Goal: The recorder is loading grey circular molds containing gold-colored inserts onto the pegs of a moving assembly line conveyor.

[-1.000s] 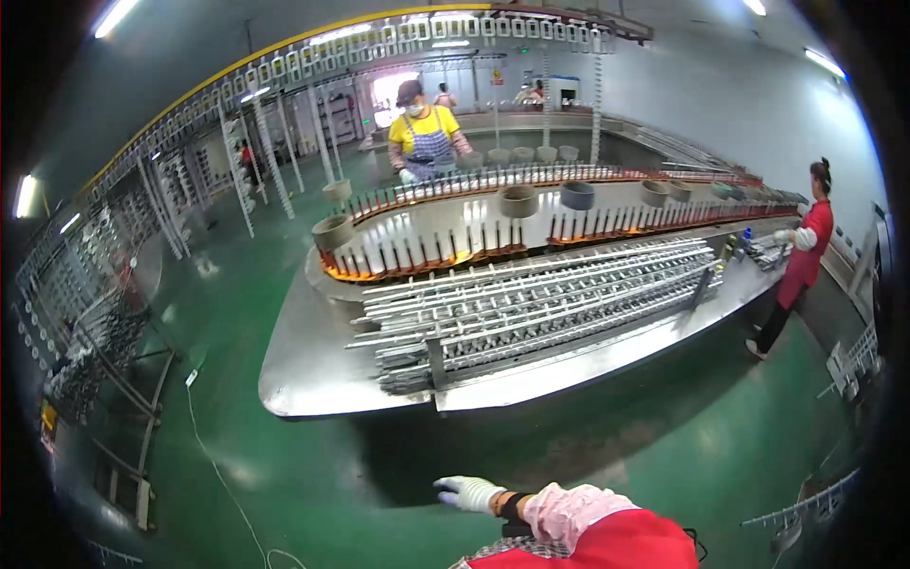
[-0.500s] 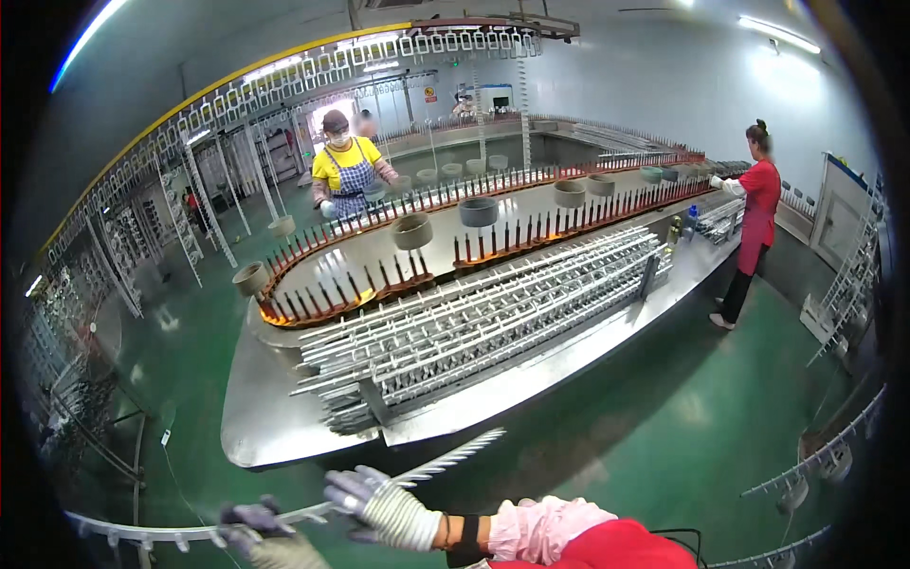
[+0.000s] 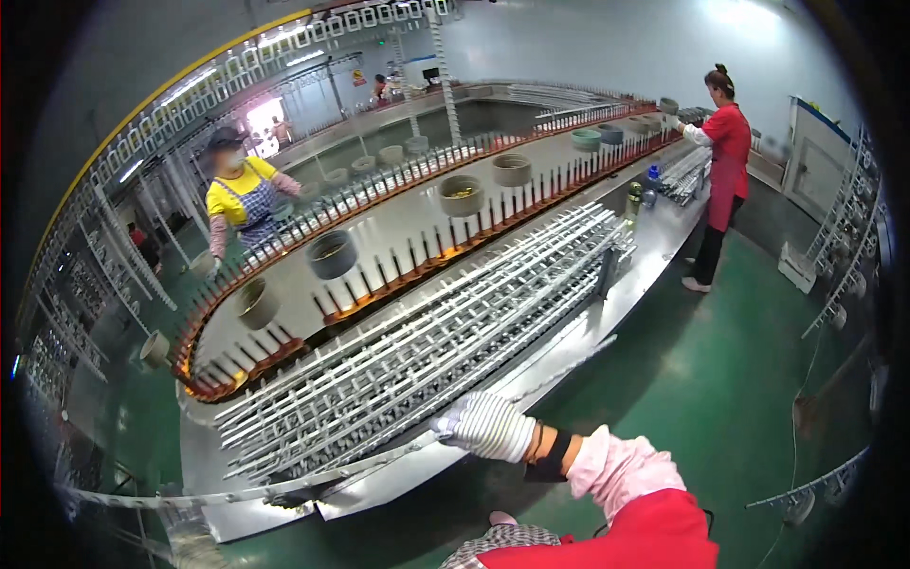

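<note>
A: Biggest first?

B: Long curved steel table (image 3: 607,318), shiny, running lower left to upper right. On it lies a big stack of grey metal racks (image 3: 427,360), long rods w/ short pins, laid side by side.

A: Behind that?

B: Conveyor (image 3: 379,256) w/ rows of dark upright pegs on an orange-red base, carrying round grey pots (image 3: 332,254). 1 person in yellow top + checked apron (image 3: 239,199) stands far side, another in red (image 3: 725,142) at the right end.

A: Thing in hand?

B: A long thin rack strip (image 3: 313,474), pale grey metal, slim, w/ small teeth along it. Runs from lower left, along the table's near edge, up toward the right past the glove.

A: Hands?

B: Right hand (image 3: 485,425), white striped glove, pink sleeve, closed round the strip at the table's near edge. Left hand (image 3: 190,536), dark glove, blurry at lower left, by the strip's other end; can't tell if it's gripping.

A: Small stuff?

B: 2 bottles (image 3: 642,194) on the table's far right end.
</note>
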Motion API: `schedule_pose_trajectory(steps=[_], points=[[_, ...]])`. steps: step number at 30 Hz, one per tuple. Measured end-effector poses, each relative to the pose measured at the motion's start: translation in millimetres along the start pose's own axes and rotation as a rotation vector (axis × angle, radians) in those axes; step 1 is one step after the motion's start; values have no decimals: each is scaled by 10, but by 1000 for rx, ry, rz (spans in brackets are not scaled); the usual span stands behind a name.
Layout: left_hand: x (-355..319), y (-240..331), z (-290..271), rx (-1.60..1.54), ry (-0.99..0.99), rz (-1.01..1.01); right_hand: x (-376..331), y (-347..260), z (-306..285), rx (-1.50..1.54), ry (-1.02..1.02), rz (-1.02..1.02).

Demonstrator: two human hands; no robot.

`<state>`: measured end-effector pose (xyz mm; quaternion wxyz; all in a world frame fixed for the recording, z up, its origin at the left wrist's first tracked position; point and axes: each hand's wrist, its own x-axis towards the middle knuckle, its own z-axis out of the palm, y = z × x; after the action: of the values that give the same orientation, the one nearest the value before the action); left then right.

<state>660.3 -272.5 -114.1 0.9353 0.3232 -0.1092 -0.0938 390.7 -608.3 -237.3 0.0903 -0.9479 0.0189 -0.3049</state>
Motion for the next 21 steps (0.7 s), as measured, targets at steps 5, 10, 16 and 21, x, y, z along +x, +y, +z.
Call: schedule_pose_trajectory(steps=[5, 10, 16, 21], points=[[521, -573, -472, -168, -100, -231, -208, 949, -267, -186, -142, -3], [181, -1427, -573, -1, -187, -408, -260, 1653, -559, -277, -258, 50], [60, -2640, -717, 31, -6, -474, -735, 2754, -460, -400, -516, 228], [-156, -2959, -424, 167, 183, -687, -885, 3220, -6, -417, -423, 378]])
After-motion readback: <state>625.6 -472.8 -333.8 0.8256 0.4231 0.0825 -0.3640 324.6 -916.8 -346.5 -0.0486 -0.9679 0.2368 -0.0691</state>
